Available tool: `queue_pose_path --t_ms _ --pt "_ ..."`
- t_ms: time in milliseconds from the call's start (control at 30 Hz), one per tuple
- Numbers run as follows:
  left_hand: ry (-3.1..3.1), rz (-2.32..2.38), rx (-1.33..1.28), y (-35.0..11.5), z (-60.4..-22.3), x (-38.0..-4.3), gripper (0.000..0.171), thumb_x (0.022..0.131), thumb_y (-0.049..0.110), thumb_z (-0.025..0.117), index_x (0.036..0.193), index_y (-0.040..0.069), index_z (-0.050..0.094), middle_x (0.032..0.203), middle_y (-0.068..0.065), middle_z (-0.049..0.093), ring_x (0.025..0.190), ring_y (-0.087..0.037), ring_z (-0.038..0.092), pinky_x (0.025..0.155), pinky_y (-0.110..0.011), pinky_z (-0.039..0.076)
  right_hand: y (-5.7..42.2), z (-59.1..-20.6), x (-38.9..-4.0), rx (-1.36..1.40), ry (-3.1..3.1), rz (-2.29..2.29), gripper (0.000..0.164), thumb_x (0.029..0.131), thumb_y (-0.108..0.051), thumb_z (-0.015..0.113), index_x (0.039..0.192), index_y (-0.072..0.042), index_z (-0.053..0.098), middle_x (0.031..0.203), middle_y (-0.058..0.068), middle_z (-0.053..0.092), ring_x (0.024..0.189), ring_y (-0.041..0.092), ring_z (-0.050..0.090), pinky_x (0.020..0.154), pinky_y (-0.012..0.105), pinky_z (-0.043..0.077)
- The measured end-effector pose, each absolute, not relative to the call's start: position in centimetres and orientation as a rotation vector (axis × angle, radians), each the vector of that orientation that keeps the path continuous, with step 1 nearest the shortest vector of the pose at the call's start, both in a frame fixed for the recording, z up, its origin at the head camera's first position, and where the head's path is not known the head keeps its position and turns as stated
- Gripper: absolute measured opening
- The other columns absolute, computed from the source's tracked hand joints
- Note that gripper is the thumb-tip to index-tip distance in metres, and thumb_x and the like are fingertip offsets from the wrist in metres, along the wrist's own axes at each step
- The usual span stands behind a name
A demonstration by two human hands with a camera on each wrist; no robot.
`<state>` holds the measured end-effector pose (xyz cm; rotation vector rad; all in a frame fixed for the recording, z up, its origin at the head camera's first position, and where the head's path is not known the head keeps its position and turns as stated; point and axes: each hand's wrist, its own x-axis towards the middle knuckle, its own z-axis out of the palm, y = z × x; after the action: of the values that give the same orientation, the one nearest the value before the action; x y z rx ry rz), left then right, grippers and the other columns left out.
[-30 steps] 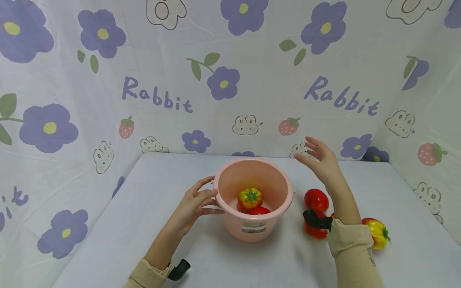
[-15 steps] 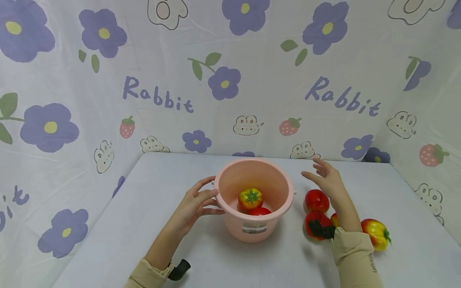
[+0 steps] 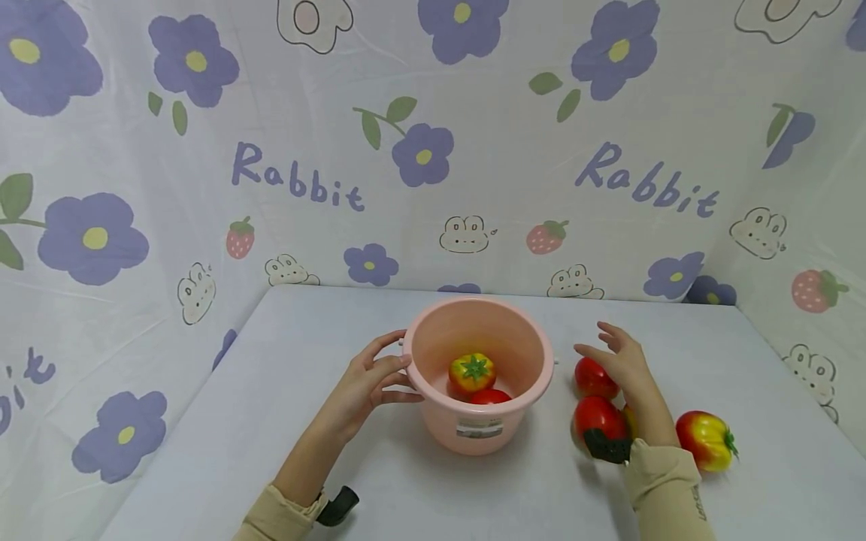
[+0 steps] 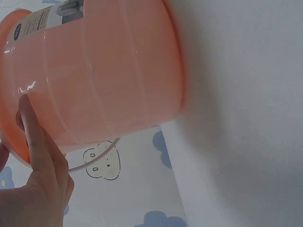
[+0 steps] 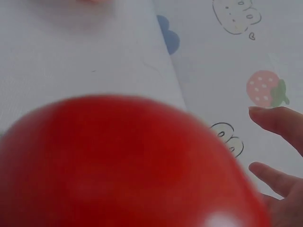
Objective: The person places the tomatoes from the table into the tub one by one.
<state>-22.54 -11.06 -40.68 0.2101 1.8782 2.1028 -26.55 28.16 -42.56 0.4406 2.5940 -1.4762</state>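
Observation:
A pink bucket (image 3: 446,428) stands upright on the table. My left hand (image 3: 368,383) holds its left rim, the thumb above the lip and the fingers below it against the outer wall (image 4: 104,80). Inside lie a red-and-yellow fruit (image 3: 471,372) with a green star-shaped top and a red fruit (image 3: 490,397). To the right, my right hand (image 3: 624,366) hovers with fingers spread over a smooth red fruit (image 3: 591,378), partly covering it. Another red fruit (image 3: 598,417) lies nearer, below the wrist. A large red surface (image 5: 123,165) fills much of the right wrist view, beside the spread fingers.
A red-and-yellow pepper-like fruit (image 3: 706,439) lies right of the right forearm. Something yellow (image 3: 631,421) peeks out beside that wrist. A white table (image 3: 304,338) carries everything, and a patterned cloth (image 3: 467,188) rises behind and at both sides.
My right hand has come down and slightly right, from above the table's back edge to over the farther red fruit. The left hand and bucket stay put.

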Motion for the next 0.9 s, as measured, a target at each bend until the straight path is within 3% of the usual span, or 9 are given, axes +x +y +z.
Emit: queue_pose_path --t_ms 600,900 --pt "1.888 2.092 0.215 -11.1 -40.8 -22.4 0.052 0.095 0.029 0.061 0.143 0.029 0.041 0.114 -0.009 0.07 0.092 -0.021 0.073 0.085 -0.046 0.059 28.6 -44.0 -26.8 0.405 2.558 -1.411 0.085 0.092 -0.027 0.063 0.156 -0.008 0.011 0.158 0.03 0.019 0.142 0.051 0.025 0.112 0.063 0.033" --pt "1.893 2.09 0.208 -11.1 -40.8 -22.5 0.052 0.095 0.029 0.061 0.143 0.028 0.041 0.127 -0.024 0.061 0.093 -0.021 0.073 0.084 -0.045 0.06 28.4 -44.0 -26.7 0.386 2.55 -1.442 0.083 0.092 -0.02 0.063 0.156 -0.008 0.012 0.158 0.029 0.019 0.143 0.05 0.024 0.112 0.063 0.032"
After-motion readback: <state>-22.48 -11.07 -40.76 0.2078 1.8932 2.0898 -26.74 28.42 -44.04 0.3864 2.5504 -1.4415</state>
